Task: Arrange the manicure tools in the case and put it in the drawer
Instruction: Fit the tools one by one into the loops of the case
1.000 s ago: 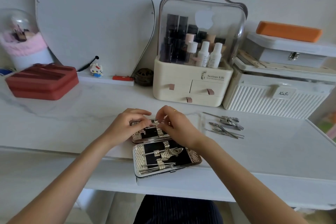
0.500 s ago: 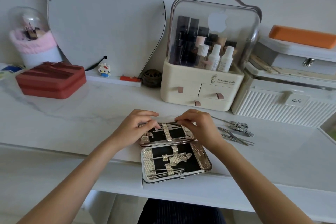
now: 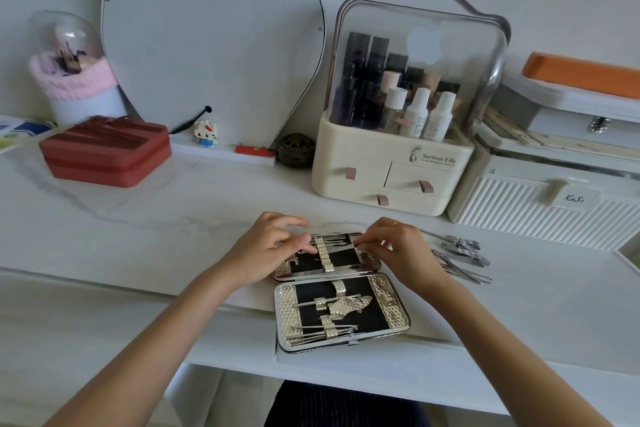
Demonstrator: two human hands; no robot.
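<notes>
An open manicure case (image 3: 391, 302) with silver quilted edges and black lining lies on the white table, near its front edge. Thin metal tools sit under straps in both halves. My left hand (image 3: 266, 253) rests on the far half's left side, fingers curled over a strap. My right hand (image 3: 394, 246) pinches a thin metal tool at the far half's right edge. Several loose metal tools (image 3: 460, 255), clippers among them, lie on the table right of the case. A cream cosmetic organizer (image 3: 349, 149) with small drawers stands behind.
A red zip case (image 3: 104, 153) sits at the left, with a pink-wrapped domed holder (image 3: 72, 80) behind it. A white ribbed box (image 3: 540, 215) stands at the right under a stack with an orange item (image 3: 581, 75). A mirror (image 3: 207, 28) leans on the wall.
The view has shifted slightly. My right hand has drawn back to the far half's right edge, uncovering its straps, and now pinches a tool there. My left hand stays on the left side.
</notes>
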